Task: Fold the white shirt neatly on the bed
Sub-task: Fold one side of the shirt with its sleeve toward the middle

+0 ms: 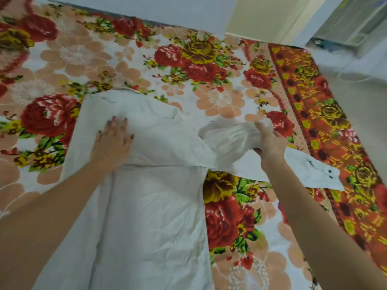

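As laid across the middle of the floral bedspread (230, 80): white shirt (146, 206), partly folded. Left hand (114, 139) flat upon it, fingers straight, pressing. Right hand (269, 141), blurred, seemingly pinches bunched sleeve (230, 135) nearer the bedspread's right border.

**No words to read**

No words, numbers or signs can be read here. The white shirt (146, 206) has a few small dark marks on its sleeve end (314, 172). They are too blurry to tell if they are letters. The bed cover (219, 97) shows only flowers.
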